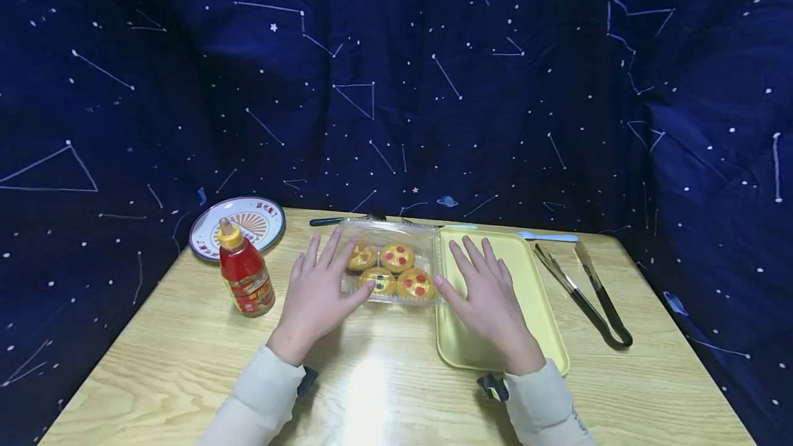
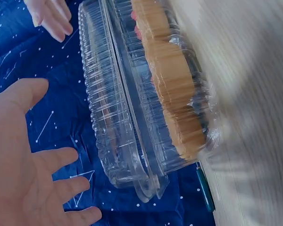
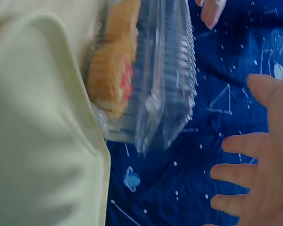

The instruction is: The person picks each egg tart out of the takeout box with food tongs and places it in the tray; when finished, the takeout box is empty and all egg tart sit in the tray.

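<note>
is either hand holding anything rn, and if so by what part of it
Nothing is held: the left hand and right hand both have their fingers spread, apart from the clear, ribbed plastic container between them.

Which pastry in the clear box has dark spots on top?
The front left pastry: its spots look dark, while both right pastries have red ones and the back left pastry has brown pieces.

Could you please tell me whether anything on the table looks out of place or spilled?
The plate stands out: at the far left corner of the table, its rim appears to extend past the edge, which looks slightly precarious. I see no spill or damage; the pastries sit inside the clear container.
</note>
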`<state>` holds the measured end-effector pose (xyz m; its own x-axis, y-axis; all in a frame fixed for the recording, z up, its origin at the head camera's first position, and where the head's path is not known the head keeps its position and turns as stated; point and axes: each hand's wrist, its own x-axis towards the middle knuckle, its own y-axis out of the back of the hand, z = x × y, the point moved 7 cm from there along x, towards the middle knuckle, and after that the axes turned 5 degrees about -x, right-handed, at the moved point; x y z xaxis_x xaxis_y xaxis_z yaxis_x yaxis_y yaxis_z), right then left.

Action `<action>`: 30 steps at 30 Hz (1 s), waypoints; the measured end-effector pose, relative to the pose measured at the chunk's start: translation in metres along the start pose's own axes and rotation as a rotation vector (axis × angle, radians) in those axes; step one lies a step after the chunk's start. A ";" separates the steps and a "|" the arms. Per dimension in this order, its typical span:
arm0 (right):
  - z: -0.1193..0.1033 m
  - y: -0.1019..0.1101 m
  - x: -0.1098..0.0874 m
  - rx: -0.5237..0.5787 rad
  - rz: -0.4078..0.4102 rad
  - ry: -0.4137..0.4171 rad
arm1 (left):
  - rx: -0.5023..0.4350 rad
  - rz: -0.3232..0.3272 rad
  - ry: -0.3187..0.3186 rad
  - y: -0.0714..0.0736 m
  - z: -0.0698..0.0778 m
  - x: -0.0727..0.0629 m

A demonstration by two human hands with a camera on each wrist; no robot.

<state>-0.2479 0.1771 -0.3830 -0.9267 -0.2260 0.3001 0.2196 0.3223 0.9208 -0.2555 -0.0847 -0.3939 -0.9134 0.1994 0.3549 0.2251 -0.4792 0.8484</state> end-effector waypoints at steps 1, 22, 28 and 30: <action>-0.003 0.001 -0.001 0.013 0.024 0.017 | -0.013 0.003 0.000 0.000 -0.001 0.000; -0.082 -0.009 0.017 0.143 0.211 0.339 | -0.396 0.026 0.127 0.010 -0.039 -0.025; -0.104 -0.016 0.029 0.211 0.220 0.360 | -0.533 0.006 0.215 0.008 -0.051 -0.031; -0.110 -0.022 0.033 0.225 0.223 0.355 | -0.559 -0.005 0.244 0.006 -0.054 -0.033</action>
<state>-0.2503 0.0619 -0.3656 -0.6942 -0.4166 0.5869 0.2933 0.5809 0.7593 -0.2421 -0.1402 -0.4220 -0.9803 0.0328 0.1948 0.0687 -0.8678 0.4921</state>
